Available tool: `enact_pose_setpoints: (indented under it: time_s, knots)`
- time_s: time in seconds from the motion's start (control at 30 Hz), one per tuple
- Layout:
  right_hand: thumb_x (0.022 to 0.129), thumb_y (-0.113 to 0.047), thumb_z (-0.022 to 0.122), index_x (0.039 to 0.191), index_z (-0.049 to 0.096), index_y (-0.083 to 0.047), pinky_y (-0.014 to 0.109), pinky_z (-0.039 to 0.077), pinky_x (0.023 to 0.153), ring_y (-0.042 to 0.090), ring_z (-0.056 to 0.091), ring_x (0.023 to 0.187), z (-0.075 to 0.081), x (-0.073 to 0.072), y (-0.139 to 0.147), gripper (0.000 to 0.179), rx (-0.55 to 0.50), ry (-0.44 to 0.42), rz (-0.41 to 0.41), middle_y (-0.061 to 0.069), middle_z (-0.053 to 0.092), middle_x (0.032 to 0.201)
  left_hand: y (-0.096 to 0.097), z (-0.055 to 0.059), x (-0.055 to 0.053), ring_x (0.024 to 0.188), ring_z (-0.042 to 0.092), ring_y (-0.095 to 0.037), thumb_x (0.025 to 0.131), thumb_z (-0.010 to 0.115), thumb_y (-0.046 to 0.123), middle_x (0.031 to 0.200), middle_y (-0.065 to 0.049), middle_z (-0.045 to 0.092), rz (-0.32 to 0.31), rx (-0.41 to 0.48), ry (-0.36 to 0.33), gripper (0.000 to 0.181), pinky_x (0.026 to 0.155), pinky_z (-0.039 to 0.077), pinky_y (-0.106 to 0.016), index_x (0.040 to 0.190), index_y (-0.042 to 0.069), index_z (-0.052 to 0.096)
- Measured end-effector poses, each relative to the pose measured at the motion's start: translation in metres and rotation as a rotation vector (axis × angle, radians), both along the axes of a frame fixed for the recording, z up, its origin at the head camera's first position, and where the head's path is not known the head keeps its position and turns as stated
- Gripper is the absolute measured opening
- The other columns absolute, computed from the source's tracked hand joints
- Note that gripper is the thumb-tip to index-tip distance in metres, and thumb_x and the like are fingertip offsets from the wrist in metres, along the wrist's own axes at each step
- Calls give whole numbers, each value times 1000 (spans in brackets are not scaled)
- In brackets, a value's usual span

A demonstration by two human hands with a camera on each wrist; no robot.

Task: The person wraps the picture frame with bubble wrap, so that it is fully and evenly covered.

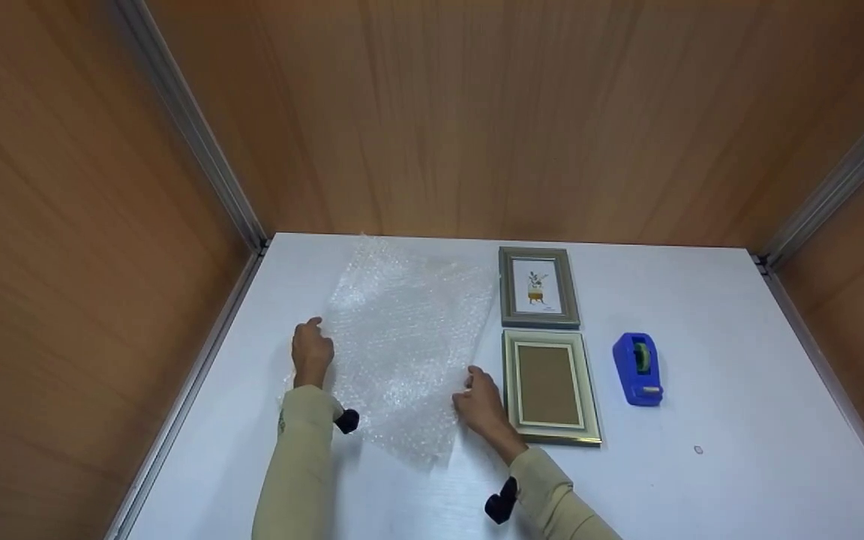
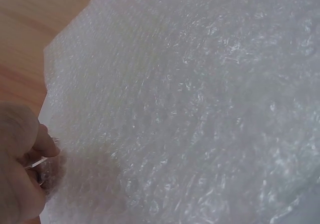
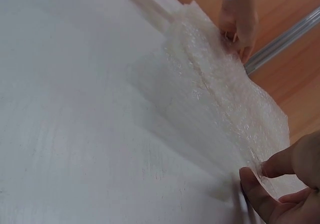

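Note:
A sheet of clear bubble wrap spreads over the left part of the white table, its near end lifted off the surface in the right wrist view. My left hand pinches its left edge; in the left wrist view the thumb and fingers close on the plastic. Along the opposite edge my right hand pinches the wrap between thumb and finger. Just right of that hand lies a pale frame with a brown panel. Behind it is a grey picture frame showing a small plant picture.
A blue tape dispenser stands right of the frames. Nearer the front lies a tiny clear scrap. Wooden panels with metal corner rails enclose the white table at the back and sides.

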State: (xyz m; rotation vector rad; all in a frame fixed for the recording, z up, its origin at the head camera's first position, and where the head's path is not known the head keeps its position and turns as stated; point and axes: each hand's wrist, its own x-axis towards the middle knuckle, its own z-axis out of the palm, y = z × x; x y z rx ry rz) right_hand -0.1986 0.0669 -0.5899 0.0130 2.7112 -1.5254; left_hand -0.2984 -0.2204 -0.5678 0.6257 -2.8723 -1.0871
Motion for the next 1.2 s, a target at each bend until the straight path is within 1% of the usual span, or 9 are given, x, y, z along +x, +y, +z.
enact_pose_setpoints:
  time_s: [0.13,0.33,0.4,0.6,0.77,0.87,1.0,1.1,1.2]
  knots:
    - [77,0,60,126,40,15,38,51,78,29,59,91,1,0,0,55,-4,-31,8,18,53,99,1,-1,0,117,46,-33,90,42,-2,124,-20,46,13,-1,-27,47,99,38,-43,137,1,39]
    - [79,-6,64,126,41,13,37,52,76,28,60,88,1,-2,2,56,4,-40,9,18,53,100,1,-1,3,123,38,-38,89,43,2,132,-23,39,9,-41,-62,52,103,30,-51,141,2,31]
    - [79,-7,65,126,42,12,35,53,73,27,60,85,2,-2,4,56,2,-38,4,20,53,101,1,-1,5,124,36,-41,89,42,4,134,-25,38,11,-62,-54,53,102,29,-54,141,2,31]
    - [81,-12,65,128,42,9,32,51,67,21,59,80,9,-3,8,57,21,-26,-7,21,51,108,5,4,5,126,28,-43,89,46,11,134,-25,35,53,-144,41,51,103,24,-56,138,2,35]
    - [83,-15,65,129,43,6,35,50,70,22,57,85,18,-3,15,56,76,18,0,20,48,115,16,14,2,130,22,-40,89,51,13,137,-23,32,66,-168,146,51,104,20,-55,136,2,36]
    - [84,-16,65,130,42,4,37,50,72,25,56,91,21,-5,20,55,61,27,-2,20,48,118,25,20,1,131,22,-38,89,54,14,137,-21,32,56,-163,206,51,104,21,-53,136,3,37]
    - [85,-13,64,130,41,5,38,51,74,31,56,96,24,-9,29,54,-7,47,2,23,47,120,38,27,0,129,25,-36,89,56,13,136,-19,34,34,-136,270,49,103,23,-50,135,5,40]
    - [85,-12,64,130,41,4,38,52,75,34,57,98,28,-11,37,53,-47,56,1,24,46,121,49,31,1,128,27,-34,89,56,13,134,-17,35,11,-111,299,48,102,25,-49,134,5,41]
    - [87,-13,63,132,41,1,36,52,75,32,56,100,32,-13,45,52,-70,50,-12,22,46,123,58,35,2,127,30,-34,88,57,13,132,-17,37,-19,-75,316,47,101,28,-48,133,5,42]
